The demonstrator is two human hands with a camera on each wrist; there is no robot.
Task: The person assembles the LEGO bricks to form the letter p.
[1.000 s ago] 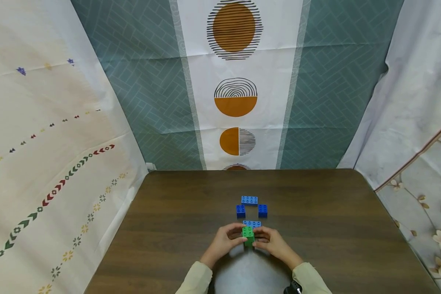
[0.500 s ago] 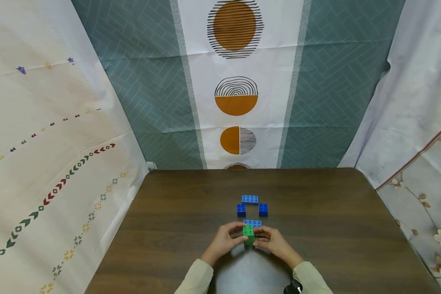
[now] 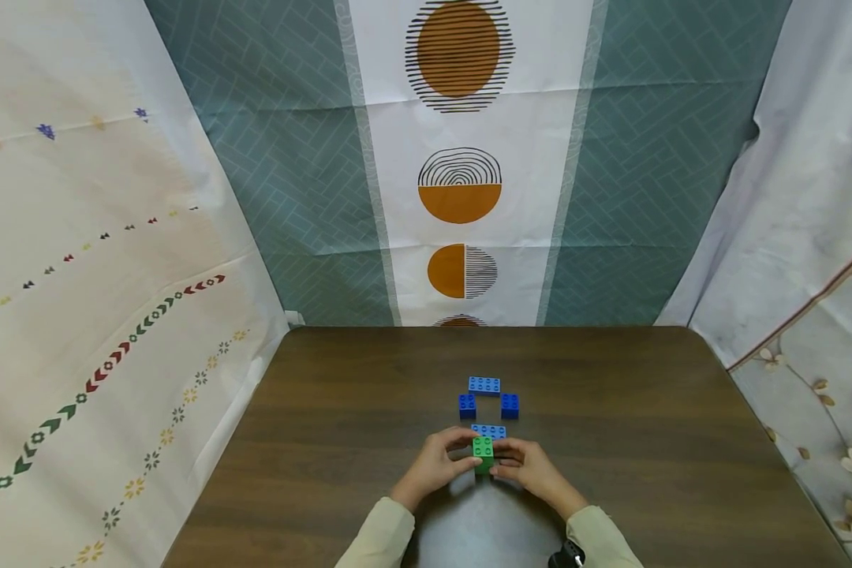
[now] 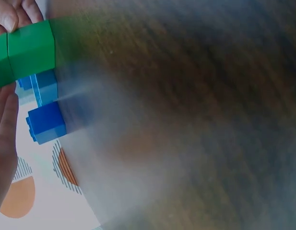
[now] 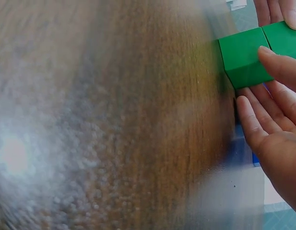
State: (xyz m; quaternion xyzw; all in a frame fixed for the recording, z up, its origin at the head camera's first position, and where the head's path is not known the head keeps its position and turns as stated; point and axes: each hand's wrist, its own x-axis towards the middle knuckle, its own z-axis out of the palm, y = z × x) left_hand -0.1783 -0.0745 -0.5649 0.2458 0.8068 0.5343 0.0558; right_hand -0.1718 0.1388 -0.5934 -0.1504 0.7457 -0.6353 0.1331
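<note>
Two green toy building bricks (image 3: pixel 483 454), one stacked on the other, stand upright between my hands near the middle of the table. A seam between the two shows on the stack in the left wrist view (image 4: pixel 32 48). My left hand (image 3: pixel 435 465) pinches the stack from the left, thumb in front and fingers behind. From the right, my right hand (image 3: pixel 532 472) holds it, its thumb against the green side in the right wrist view. Just behind the stack lies a light blue brick (image 3: pixel 489 431), partly hidden by the green one.
Beyond it, a dark blue brick (image 3: pixel 466 407) on the left, another dark blue brick (image 3: pixel 510 406) on the right and a light blue brick (image 3: pixel 484 385) at the back form an open square on the brown table (image 3: pixel 355 394). Patterned curtains (image 3: pixel 284 158) hang behind.
The view shifts very slightly. Both hands keep their hold on the green stack, and the blue bricks stay in place.
</note>
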